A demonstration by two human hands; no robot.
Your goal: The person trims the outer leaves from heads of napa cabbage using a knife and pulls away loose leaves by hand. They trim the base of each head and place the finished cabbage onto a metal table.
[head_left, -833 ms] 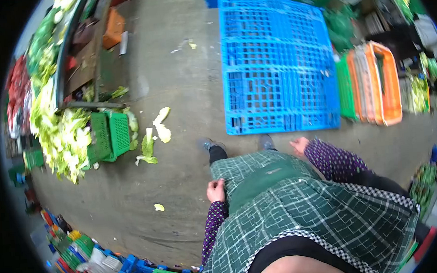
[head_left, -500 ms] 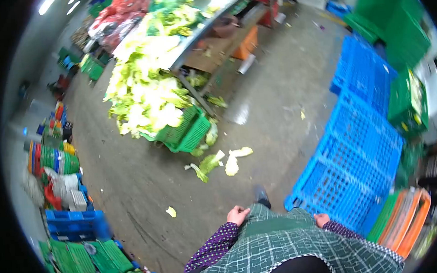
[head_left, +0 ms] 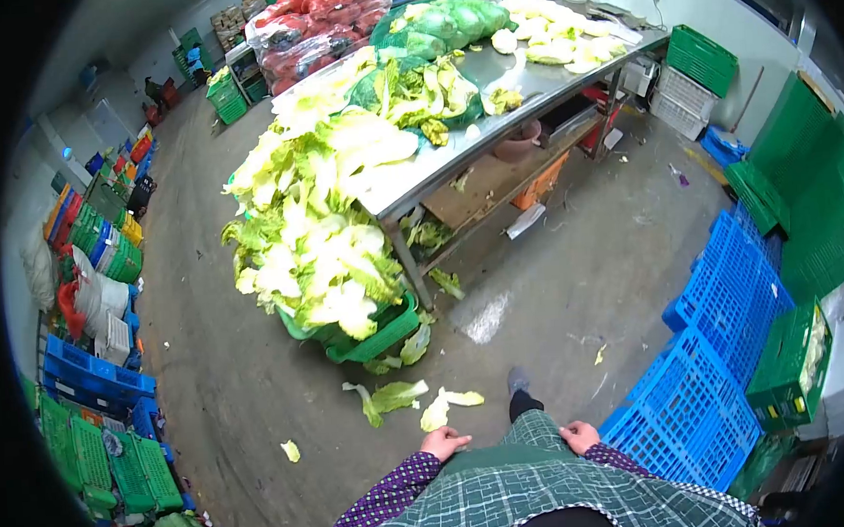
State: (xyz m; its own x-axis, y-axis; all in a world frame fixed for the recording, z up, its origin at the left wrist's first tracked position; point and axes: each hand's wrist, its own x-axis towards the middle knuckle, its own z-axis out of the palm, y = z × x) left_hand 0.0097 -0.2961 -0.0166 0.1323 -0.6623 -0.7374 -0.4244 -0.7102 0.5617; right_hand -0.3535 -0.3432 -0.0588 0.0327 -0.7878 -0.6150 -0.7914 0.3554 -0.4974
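My left hand [head_left: 446,442] is closed at the left edge of the green checked apron [head_left: 520,487], its fingers pinched on the cloth. On the other side, my right hand [head_left: 579,437] is likewise closed on the apron's edge; its fingertips are partly hidden. Ahead, a large heap of pale cabbage leaves [head_left: 321,240] spills over a green basket [head_left: 388,337] at the end of a metal table [head_left: 500,116]. Loose leaves [head_left: 391,397] lie on the floor between the basket and my feet.
Blue plastic pallets [head_left: 687,412] lie to my right, with a green crate [head_left: 788,364] beside them. On the table are a green net bag of cabbages [head_left: 448,24] and more leaves. Red bags [head_left: 319,30] are piled behind it. Stacked green crates [head_left: 117,461] line the left.
My view has tilted up and swung right, showing more of the table and back wall. The leaf heap and table appear closer. Both hands stay at the apron.
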